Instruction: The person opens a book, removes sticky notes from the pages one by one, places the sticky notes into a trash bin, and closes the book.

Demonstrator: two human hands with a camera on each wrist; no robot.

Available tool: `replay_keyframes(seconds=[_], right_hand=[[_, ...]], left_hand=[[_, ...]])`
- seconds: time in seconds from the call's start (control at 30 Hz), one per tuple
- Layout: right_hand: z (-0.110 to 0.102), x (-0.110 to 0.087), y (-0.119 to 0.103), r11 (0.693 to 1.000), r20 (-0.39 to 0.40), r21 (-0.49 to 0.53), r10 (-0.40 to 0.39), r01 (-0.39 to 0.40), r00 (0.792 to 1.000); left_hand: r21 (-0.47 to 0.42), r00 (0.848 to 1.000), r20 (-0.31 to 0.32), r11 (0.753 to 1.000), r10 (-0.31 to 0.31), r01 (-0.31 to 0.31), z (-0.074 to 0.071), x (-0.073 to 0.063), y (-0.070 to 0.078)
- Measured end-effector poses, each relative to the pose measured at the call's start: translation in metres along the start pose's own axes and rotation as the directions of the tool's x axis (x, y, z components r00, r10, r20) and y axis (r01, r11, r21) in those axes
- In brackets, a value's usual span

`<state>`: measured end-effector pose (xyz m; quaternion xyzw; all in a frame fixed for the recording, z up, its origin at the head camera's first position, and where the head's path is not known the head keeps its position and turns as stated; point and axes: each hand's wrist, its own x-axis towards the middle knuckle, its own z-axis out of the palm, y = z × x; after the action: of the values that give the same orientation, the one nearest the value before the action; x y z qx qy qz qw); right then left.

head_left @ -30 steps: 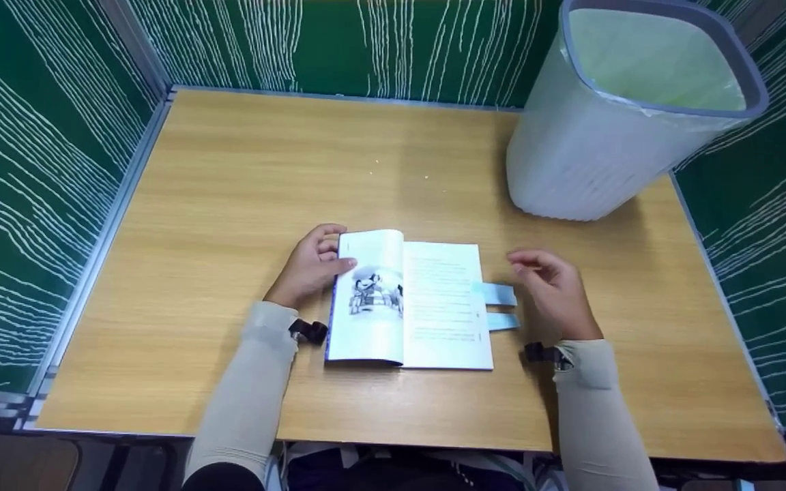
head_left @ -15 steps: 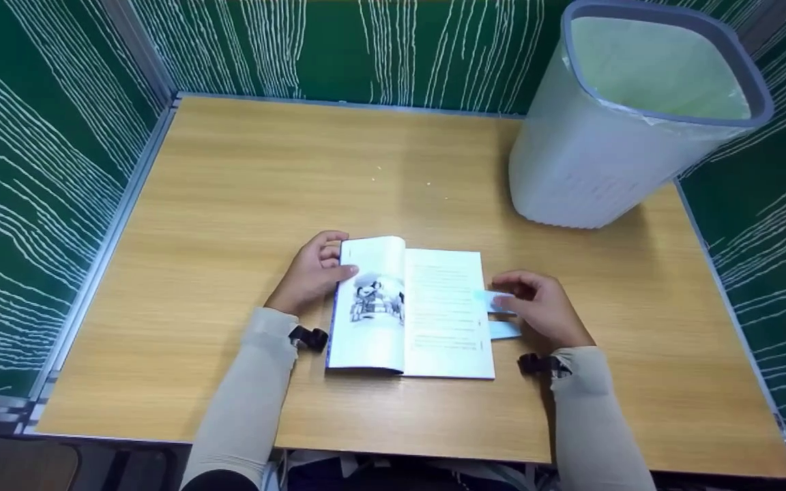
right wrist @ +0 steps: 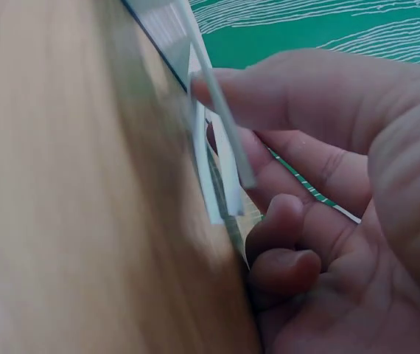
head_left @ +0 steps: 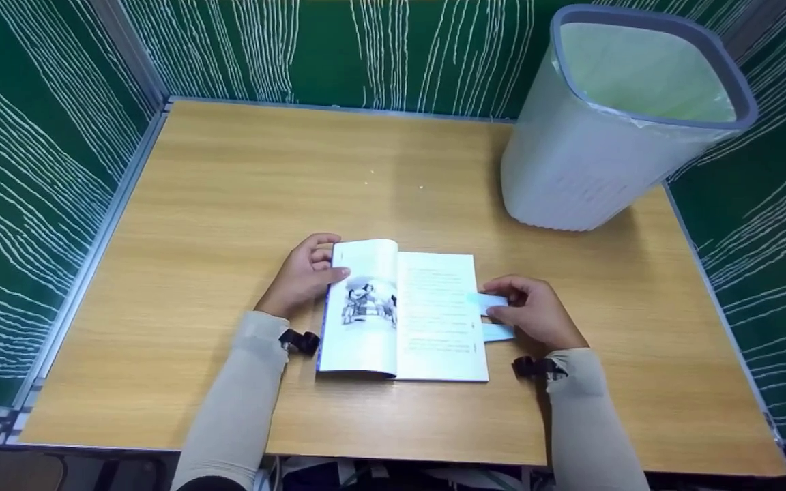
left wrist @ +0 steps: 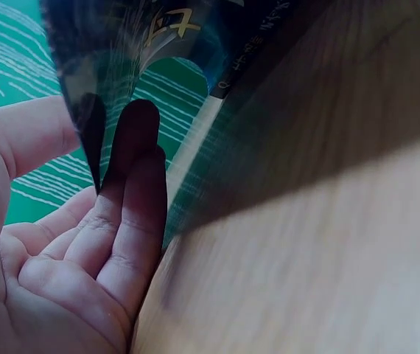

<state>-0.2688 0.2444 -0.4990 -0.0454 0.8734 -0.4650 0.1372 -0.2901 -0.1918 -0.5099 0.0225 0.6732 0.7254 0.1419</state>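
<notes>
An open book (head_left: pixel 437 365) lies on the table, a black-and-white drawing on its left page and text on the right. My left hand (head_left: pixel 301 278) grips the left side, thumb on the page and fingers under the cover. The dark glossy cover (left wrist: pixel 195 37) shows in the left wrist view. Two light-blue sticky notes jut from the right page edge. My right hand (head_left: pixel 537 314) pinches the upper sticky note (head_left: pixel 493 301) between thumb and fingers; the lower sticky note (head_left: pixel 499 333) sits just below it. In the right wrist view, thin pale strips (right wrist: pixel 230 173) hang beside my fingers.
A tall whitish bin (head_left: pixel 570 177) with a grey rim and pale green liner stands at the back right of the wooden table (head_left: pixel 263 170). Green panels (head_left: pixel 338 61) with white wavy lines enclose the back and sides. A few tiny white specks (head_left: pixel 372 172) dot the table.
My right hand has moved left from beside the book and taken hold of the upper sticky note. My left hand keeps its grip on the book. The head view has shifted slightly.
</notes>
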Motion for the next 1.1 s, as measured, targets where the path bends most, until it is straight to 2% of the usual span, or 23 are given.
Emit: replay_keyframes(seconds=[0.27,0.5,0.77,1.1], right_hand=[[-0.003,0.003,-0.001,0.998,-0.012,-0.024,0.057,-0.057,0.998],[-0.004,0.0,0.002,1.0,-0.009,-0.025,0.0,0.0,1.0],[-0.01,-0.003,0.006,1.0,-0.009,-0.015,-0.009,0.009,1.0],[-0.016,-0.005,0.007,1.0,-0.014,-0.008,-0.002,0.002,1.0]], left_hand=[[-0.01,1.0,-0.003,1.0,0.0,0.0,0.001,0.001,0.001],[-0.006,1.0,0.0,1.0,0.02,-0.02,0.001,0.001,-0.001],[0.01,1.0,-0.017,1.0,0.003,-0.003,0.003,0.001,-0.002],[0.004,1.0,-0.012,1.0,0.013,-0.013,0.001,0.001,-0.001]])
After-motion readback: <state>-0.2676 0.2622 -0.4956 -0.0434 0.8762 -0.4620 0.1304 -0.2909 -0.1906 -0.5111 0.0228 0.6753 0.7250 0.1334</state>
